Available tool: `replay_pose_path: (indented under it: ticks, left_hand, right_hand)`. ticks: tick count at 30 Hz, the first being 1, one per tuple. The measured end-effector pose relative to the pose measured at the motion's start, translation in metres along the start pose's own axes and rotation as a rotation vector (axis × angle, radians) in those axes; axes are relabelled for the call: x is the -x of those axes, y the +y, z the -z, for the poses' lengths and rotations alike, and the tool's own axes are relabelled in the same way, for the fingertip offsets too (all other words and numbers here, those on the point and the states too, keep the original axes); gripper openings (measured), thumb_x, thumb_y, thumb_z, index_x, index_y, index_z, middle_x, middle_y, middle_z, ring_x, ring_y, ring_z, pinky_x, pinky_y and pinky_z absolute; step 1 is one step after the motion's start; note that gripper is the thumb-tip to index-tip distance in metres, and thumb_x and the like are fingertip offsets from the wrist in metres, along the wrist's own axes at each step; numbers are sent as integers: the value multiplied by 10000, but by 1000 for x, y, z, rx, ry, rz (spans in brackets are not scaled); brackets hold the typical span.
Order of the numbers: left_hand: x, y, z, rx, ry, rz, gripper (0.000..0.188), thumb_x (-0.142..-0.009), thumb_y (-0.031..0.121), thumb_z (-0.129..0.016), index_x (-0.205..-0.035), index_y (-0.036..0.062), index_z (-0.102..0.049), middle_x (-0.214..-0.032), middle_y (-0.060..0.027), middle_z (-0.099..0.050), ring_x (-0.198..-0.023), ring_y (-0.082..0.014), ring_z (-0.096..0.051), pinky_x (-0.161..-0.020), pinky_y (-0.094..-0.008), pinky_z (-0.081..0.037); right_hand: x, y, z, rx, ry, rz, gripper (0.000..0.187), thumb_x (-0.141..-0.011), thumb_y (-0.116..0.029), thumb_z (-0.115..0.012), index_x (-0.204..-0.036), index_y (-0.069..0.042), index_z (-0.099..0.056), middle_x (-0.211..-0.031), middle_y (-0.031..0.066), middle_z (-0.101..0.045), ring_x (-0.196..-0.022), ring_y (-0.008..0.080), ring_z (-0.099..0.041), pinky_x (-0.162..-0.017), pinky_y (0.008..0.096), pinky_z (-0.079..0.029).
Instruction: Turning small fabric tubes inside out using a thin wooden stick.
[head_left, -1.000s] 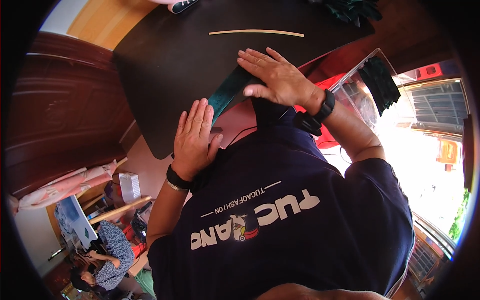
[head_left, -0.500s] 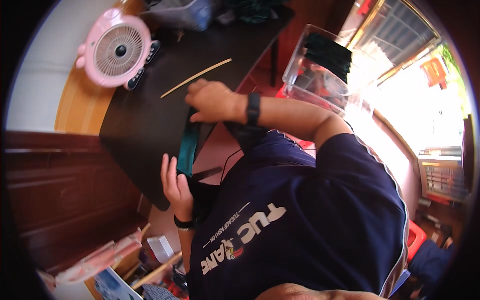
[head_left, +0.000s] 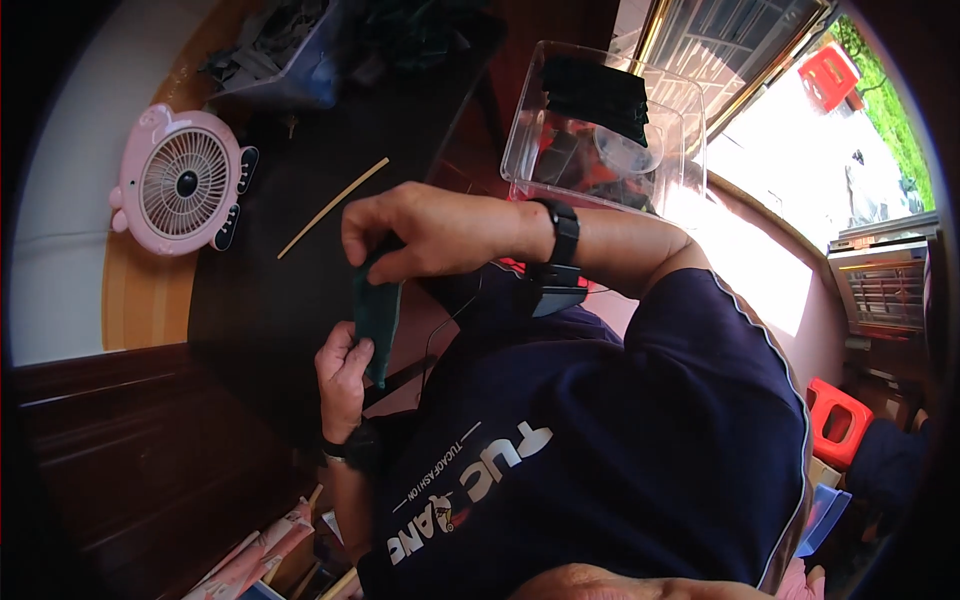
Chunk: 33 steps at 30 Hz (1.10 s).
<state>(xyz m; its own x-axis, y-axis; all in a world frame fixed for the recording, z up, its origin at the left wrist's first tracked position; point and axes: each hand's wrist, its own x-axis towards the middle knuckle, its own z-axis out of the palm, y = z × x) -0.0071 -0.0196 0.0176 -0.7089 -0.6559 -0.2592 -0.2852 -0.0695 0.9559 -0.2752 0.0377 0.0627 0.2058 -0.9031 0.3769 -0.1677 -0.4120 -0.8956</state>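
Observation:
A dark green strip of cloth (head_left: pixel 377 315) is stretched between my two hands, just over the near edge of the dark table. My right hand (head_left: pixel 415 238) pinches its upper end between thumb and bent fingers. Lower down, my left hand (head_left: pixel 343 372) grips the cloth's side with the thumb lying over it, and a corner hangs free below. A thin wooden stick (head_left: pixel 333 208) lies on the table, beyond my right hand and apart from it.
A pink fan (head_left: pixel 178 185) stands at the table's left side. At the back, a bin (head_left: pixel 300 75) holds grey scraps. To the right is a clear plastic box (head_left: pixel 520 150) with folded dark cloth (head_left: pixel 595 95) on it. A red stool (head_left: pixel 838 422) stands at far right.
The cloth has come up off the table edge and is now held by both hands. My left hand has closed from open fingers onto it. The view has shifted.

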Motion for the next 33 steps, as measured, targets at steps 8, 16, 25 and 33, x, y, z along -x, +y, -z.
replay_pose_path:
  ticks: [8,16,25,33]
  left_hand:
    - [-23,18,-29,-130,-73,-135,117,-900,84,-520,-909,11,-611,-780,-6,-592,-696,-64,-517,-640,-198,-407]
    - [-9,22,-10,-158,80,-176,145,-898,107,-516,-942,6,-612,-804,-35,-612,-735,-69,-528,-651,-206,-399]
    - [16,20,10,-186,171,-154,160,-912,110,-506,-984,-5,-592,-824,-43,-604,-754,-79,-532,-687,-208,-410]
    - [33,17,13,-199,175,-100,159,-912,92,-493,-989,-14,-584,-828,-47,-603,-757,-76,-529,-694,-198,-402]
  right_hand:
    - [93,-53,105,126,435,-338,301,-852,-37,-594,-1153,-45,-592,-916,25,-639,-726,84,-604,-627,222,-507]
    - [136,-6,203,605,716,-432,230,-898,-114,-582,-1121,-92,-629,-842,41,-653,-734,114,-645,-655,238,-538]
    - [124,69,254,-14,1234,-160,255,-888,-108,-593,-1129,-27,-603,-986,81,-643,-831,164,-652,-684,263,-550]
    - [170,154,269,-99,1377,-636,238,-893,-122,-570,-1110,-26,-590,-947,59,-651,-823,164,-660,-616,261,-552]
